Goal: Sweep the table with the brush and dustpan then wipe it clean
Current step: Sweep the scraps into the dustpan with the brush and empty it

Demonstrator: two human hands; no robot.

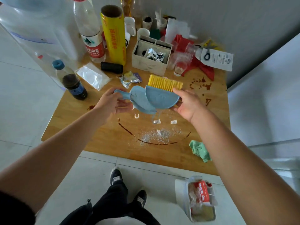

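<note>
Blue dustpan (139, 102) gripped in left hand (110, 103), brush (162, 98) in right hand (188, 105). Separate; sweep powder (155, 135) at 6 o'clock into dustpan.

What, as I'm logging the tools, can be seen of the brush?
The brush has a pale blue, half-round back that looks like plastic and a straight row of yellow bristles pointing away from the person. It is held in the air above the table. The right hand grips its right end, and its left part overlaps the blue dustpan.
</note>
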